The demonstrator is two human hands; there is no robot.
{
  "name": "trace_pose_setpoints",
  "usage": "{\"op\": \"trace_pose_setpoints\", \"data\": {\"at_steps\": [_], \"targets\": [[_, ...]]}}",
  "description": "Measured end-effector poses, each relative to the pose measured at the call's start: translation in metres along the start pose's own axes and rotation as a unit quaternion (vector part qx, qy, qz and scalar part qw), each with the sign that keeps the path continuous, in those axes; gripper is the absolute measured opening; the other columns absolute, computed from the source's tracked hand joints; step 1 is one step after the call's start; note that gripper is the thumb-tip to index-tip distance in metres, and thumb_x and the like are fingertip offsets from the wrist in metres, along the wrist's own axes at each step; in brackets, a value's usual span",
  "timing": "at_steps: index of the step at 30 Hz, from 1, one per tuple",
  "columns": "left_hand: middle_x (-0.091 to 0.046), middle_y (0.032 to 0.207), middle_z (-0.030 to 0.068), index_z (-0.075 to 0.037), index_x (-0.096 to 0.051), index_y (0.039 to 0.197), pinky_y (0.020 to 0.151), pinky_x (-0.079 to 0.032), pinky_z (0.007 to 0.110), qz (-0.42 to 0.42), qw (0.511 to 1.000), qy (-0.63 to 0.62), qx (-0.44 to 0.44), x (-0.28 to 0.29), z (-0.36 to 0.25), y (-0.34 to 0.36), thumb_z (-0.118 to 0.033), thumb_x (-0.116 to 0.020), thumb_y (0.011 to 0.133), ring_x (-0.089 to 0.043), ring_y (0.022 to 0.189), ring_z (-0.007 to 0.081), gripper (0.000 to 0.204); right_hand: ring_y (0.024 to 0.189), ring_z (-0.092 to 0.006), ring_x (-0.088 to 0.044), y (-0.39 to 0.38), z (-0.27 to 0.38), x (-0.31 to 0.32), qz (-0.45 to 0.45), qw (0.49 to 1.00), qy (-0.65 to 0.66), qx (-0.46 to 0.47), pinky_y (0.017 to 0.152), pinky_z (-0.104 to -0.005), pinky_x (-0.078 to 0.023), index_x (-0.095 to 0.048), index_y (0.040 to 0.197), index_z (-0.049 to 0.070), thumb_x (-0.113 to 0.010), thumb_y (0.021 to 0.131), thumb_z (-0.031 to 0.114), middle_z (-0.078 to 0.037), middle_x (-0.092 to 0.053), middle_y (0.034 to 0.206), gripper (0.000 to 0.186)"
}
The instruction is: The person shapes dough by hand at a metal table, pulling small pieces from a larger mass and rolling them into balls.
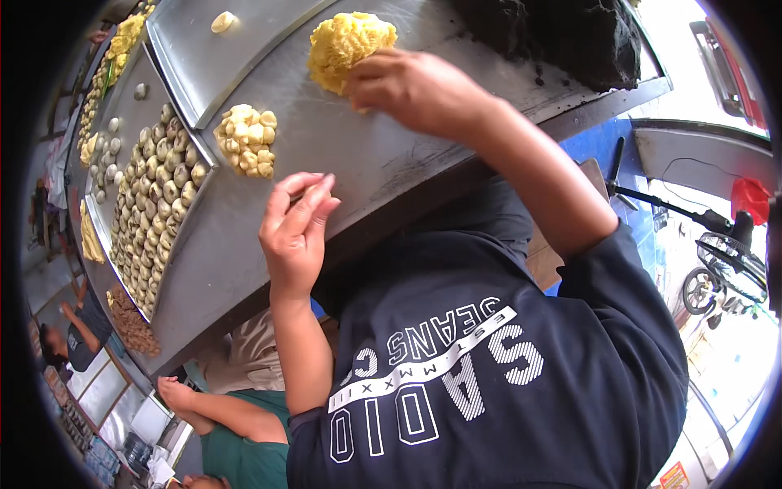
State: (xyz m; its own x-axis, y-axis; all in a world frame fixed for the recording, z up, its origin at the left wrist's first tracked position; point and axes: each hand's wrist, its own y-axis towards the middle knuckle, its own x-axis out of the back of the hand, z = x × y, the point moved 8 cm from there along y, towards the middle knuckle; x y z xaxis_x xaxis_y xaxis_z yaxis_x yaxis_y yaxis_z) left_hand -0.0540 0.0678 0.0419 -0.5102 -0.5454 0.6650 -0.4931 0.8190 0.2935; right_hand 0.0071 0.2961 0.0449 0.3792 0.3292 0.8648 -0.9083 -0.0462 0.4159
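My right hand (pixel 411 94) is closed at the lower right side of a rough yellow dough mound (pixel 346 45), its fingers bent into the dough. My left hand (pixel 293 228) is raised near the steel table's front edge, fingers curled and drawn together; whether anything small is between the fingertips is unclear. Beyond it sits a cluster of small pale yellow dough pieces (pixel 244 138). A steel tray (pixel 204 179) to the left holds several rows of filled dough balls (pixel 163 196), and another tray (pixel 187 57) holds a single pale piece (pixel 222 22).
A black mass (pixel 554 41) occupies the table's right end. A brown crumbly heap (pixel 130 322) is at the left. A co-worker in green (pixel 240 440) is at lower left, another person (pixel 81 326) farther off. A bicycle (pixel 717 269) and red bag (pixel 749 200) stand at right.
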Motion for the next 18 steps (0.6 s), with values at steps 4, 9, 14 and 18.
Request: {"op": "trace_pose_setpoints", "data": {"at_steps": [4, 9, 14, 18], "targets": [[-0.086, 0.126, 0.0167, -0.004, -0.073, 0.154, 0.102, -0.065, 0.039, -0.037, 0.993, -0.106, 0.048, -0.007, 0.024, -0.003, -0.003, -0.082, 0.106, -0.083, 0.109, 0.0257, 0.049, 0.11, -0.0317, -0.076, 0.003, 0.025, -0.009, 0.082, 0.996, -0.002, -0.03, 0.095, -0.0464, -0.066, -0.08, 0.097, 0.007, -0.074, 0.097, 0.016, -0.008, -0.075, 0.109, 0.01], [-0.086, 0.134, 0.014, -0.005, -0.063, 0.167, 0.104, -0.063, 0.041, 0.054, 0.998, -0.036, -0.012, -0.011, 0.001, 0.012, -0.01, -0.078, 0.112, -0.08, 0.115, 0.0229, 0.057, 0.112, -0.0329, -0.076, -0.022, 0.027, 0.011, 0.022, 0.995, 0.091, -0.033, 0.092, -0.0468, -0.064, -0.08, 0.092, 0.006, -0.076, 0.097, 0.016, -0.008, -0.076, 0.109, 0.011], [-0.088, 0.127, 0.0113, -0.005, -0.073, 0.157, 0.093, -0.064, 0.029, 0.118, 0.974, -0.17, 0.093, -0.005, 0.033, -0.006, 0.005, -0.084, 0.1, -0.075, 0.101, 0.0132, 0.059, 0.113, -0.0321, -0.075, -0.029, 0.033, 0.014, -0.025, 0.99, 0.111, -0.078, 0.1, -0.0423, -0.062, -0.085, 0.121, 0.012, -0.084, 0.095, 0.013, -0.008, -0.078, 0.124, 0.026], [-0.089, 0.122, 0.0092, -0.004, -0.076, 0.153, 0.089, -0.063, 0.028, 0.056, 0.967, -0.225, 0.105, -0.014, 0.04, -0.021, 0.003, -0.086, 0.099, -0.077, 0.104, 0.0135, 0.055, 0.124, -0.0309, -0.072, -0.042, 0.039, -0.001, 0.005, 0.995, 0.032, -0.091, 0.104, -0.043, -0.062, -0.083, 0.125, 0.009, -0.085, 0.094, 0.017, -0.007, -0.079, 0.128, 0.032]]}}
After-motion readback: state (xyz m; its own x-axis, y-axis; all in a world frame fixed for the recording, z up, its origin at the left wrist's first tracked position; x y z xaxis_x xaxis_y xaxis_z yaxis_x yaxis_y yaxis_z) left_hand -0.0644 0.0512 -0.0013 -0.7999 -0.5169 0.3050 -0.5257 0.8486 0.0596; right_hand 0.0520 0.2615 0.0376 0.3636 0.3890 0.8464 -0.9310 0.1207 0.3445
